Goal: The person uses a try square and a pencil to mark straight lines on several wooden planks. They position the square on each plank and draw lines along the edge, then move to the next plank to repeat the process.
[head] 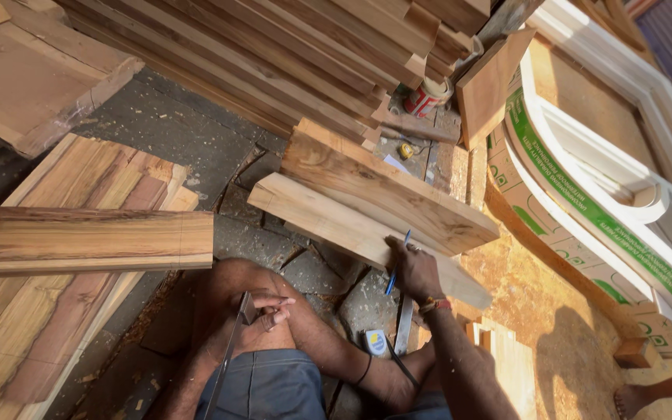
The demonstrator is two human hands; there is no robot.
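Blue shorts (274, 385) and a bent knee (235, 288) are sitting closest, low in the picture. Over the knee, the left hand (262, 309) is closing its fingers around a thin metal ruler (231, 350). Farther right, the right hand (416, 270) is pinching a blue pen (395, 268) and pressing its tip on a pale wooden plank (351, 229). That plank is lying on the stone floor (188, 148), under a browner plank (383, 190). A small tape measure (376, 342) is resting beside the leg.
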